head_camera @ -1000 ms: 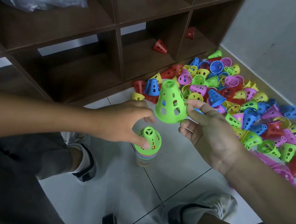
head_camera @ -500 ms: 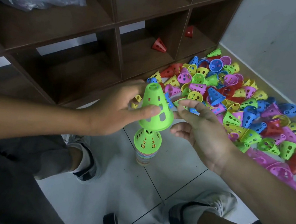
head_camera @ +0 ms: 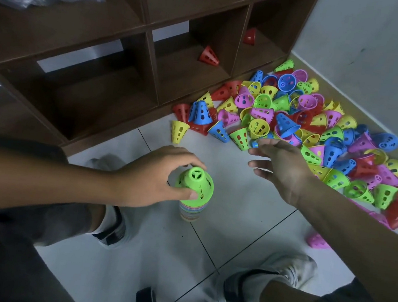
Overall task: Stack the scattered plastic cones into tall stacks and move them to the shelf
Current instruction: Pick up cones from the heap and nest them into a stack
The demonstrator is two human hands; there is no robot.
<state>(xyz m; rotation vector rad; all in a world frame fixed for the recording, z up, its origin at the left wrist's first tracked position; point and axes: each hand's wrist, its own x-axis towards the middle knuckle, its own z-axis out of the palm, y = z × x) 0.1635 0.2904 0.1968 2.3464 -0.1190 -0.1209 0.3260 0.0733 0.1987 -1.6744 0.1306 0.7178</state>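
While the left hand (head_camera: 154,178) pinched the green cone (head_camera: 195,182) atop the stack (head_camera: 191,207) on the floor and the right hand (head_camera: 282,167) reached, fingers spread, toward the pile (head_camera: 309,130), an off-centre push seemed likely to topple the stack.

Person with 2 bare forearms, dark grey trousers (head_camera: 2,251), white socks (head_camera: 110,217) and white shoes (head_camera: 288,269) with black straps (head_camera: 230,291).

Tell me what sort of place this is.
Probably an indoor storage or play corner: a brown cubby shelf stands on white floor tiles beside a plain wall, with a pile of coloured plastic cones spread across the floor.
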